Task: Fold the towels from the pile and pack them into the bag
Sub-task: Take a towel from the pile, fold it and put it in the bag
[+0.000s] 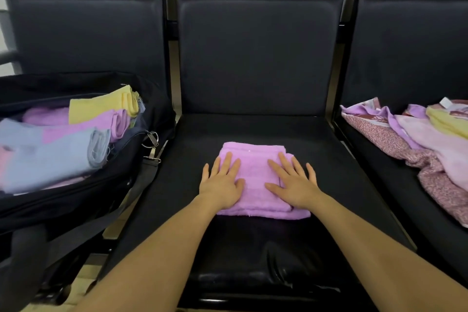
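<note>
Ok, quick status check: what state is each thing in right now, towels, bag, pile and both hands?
Folded lilac terry towel: flat on the middle black seat.
Left hand: open, pressing the towel.
Right hand: open, pressing the towel.
Black fabric bag: open, holding folded yellow, lilac and blue towels.
Pile of unfolded towels: crumpled on the right seat.

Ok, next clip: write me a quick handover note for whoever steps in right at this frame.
Left hand and right hand: both flat, fingers straight, pressing the folded purple towel on the middle seat. No grip on anything.
Bag on the left seat, open, with folded towels already inside.
Unfolded pile on the right seat.
Left to do: pack the purple towel, then fold and pack the pile.
</note>
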A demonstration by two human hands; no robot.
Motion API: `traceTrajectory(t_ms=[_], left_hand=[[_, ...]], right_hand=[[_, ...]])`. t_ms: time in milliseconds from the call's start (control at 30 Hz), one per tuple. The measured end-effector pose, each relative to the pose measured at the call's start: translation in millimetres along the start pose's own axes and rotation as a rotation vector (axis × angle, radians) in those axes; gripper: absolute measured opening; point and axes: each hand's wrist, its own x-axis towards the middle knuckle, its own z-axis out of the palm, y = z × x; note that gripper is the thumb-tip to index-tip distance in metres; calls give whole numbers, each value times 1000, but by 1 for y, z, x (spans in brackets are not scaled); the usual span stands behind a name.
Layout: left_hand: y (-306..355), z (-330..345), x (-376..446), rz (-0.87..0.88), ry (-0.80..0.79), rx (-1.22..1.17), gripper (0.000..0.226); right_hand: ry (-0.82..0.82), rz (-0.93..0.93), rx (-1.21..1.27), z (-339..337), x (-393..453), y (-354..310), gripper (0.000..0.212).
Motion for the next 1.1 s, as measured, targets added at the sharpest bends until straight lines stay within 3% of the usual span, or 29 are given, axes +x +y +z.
traceTrajectory(t_ms=[67, 167, 333, 567, 767, 900, 967, 1033, 1100], left_hand=[[2, -1, -2, 8, 20, -10, 58], [3, -4, -11, 51, 89, -5, 57], [6, -8, -31, 139, 164, 22, 53], [16, -3, -29, 134, 105, 62, 57], [30, -5, -22, 201, 185, 58, 58], [32, 6, -21, 169, -49, 93, 65], [31, 7, -20, 152, -105, 94, 67], [30, 6, -20, 142, -121, 91, 71], [28, 6, -19, 118, -133, 69, 75]], right_hand=[[148, 92, 61, 0, -3, -6, 77], [332, 246, 114, 2, -10, -18, 72], [355, 411, 101, 9, -20, -21, 64], [465, 321, 402, 5, -20, -25, 13], [526, 337, 513, -4, -26, -12, 19], [483, 378, 286, 4, -28, -5, 17], [537, 209, 157, 7, -27, -4, 41], [590, -98, 35, 7, -25, -1, 48], [385, -221, -103, 8, -23, 1, 62]])
